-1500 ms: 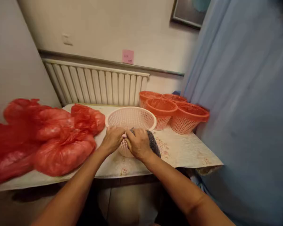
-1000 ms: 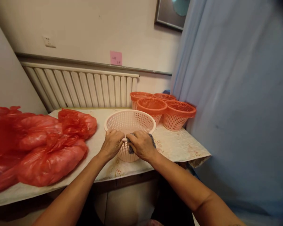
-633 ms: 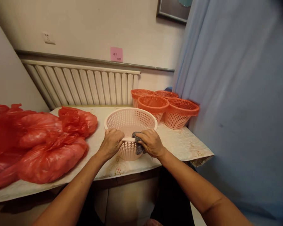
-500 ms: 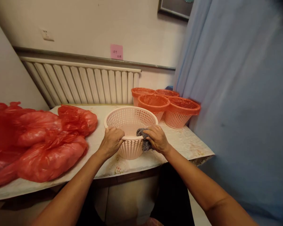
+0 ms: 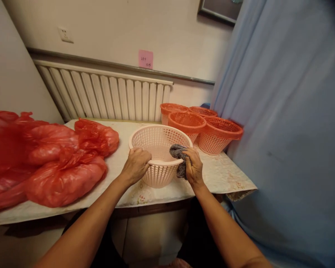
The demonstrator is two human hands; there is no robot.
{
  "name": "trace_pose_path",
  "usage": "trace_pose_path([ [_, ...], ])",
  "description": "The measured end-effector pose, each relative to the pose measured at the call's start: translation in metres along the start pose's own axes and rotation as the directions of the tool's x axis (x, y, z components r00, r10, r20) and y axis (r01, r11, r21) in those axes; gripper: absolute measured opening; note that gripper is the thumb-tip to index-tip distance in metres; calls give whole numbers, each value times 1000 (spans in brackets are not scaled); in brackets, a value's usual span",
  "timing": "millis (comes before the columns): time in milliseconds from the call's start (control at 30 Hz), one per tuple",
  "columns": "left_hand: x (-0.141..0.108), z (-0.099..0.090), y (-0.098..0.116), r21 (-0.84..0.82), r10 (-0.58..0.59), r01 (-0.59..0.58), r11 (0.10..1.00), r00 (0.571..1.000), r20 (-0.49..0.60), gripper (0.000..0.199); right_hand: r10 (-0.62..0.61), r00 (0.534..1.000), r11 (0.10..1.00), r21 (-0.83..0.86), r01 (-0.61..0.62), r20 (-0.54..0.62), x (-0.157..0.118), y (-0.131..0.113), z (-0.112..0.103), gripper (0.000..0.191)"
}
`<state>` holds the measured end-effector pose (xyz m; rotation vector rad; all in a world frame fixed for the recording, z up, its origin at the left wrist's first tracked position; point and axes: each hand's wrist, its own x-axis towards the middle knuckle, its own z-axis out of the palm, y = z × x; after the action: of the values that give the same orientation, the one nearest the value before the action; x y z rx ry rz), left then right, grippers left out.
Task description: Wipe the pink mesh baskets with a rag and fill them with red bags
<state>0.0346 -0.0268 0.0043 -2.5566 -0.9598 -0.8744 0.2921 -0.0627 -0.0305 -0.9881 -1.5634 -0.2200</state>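
A pale pink perforated basket [image 5: 159, 175] stands upright on the table near its front edge. My left hand [image 5: 136, 163] is closed over the near left part of its rim. On the right side, my right hand [image 5: 193, 165] grips a grey cloth [image 5: 181, 171], which is folded over the rim, partly inside and partly outside the basket. Fingers of the right hand are wrapped round the cloth.
Several pink baskets lined with red bags [image 5: 214, 143] stand at the back right. Filled red plastic bags [image 5: 67, 182] cover the left of the table [image 5: 229, 175]. A blue curtain [image 5: 284, 130] hangs at right; a radiator [image 5: 111, 93] is behind.
My right hand and the cloth have moved along the rim to the right, away from my left hand. The left hand keeps its hold. The whole view has shifted slightly.
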Motion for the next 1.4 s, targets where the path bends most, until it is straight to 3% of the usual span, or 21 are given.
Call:
trace_pose_path([
  [100,0,0,-2,0,-5,5,1000,1000,24,18,23,1000,996,-81,-23,-2,1,-19,5,23],
  [400,2,0,-2,24,-8,7,1000,1000,19,14,-59,950,916,-361,173,306,-3,-94,33,34],
  [567,-4,-1,-7,4,-6,6,1000,1000,24,16,-108,902,871,-397,288,417,4,-106,44,37],
  [767,-3,-2,-3,17,15,-15,1000,999,43,14,-178,836,860,-331,389,519,12,-85,23,32],
  [1000,6,2,-8,2,36,-37,999,997,63,18,-306,804,878,-175,445,510,22,-27,-5,32],
  [1200,5,3,-13,-56,45,-42,998,997,55,19,-324,849,903,-131,409,417,23,16,-21,30],
  [1300,5,2,-17,-57,50,-47,997,996,68,19,-292,883,921,-140,363,369,20,20,-20,31],
  [1400,4,-2,-22,-56,44,-39,998,996,77,20,-252,906,929,-175,325,340,15,7,-13,30],
])
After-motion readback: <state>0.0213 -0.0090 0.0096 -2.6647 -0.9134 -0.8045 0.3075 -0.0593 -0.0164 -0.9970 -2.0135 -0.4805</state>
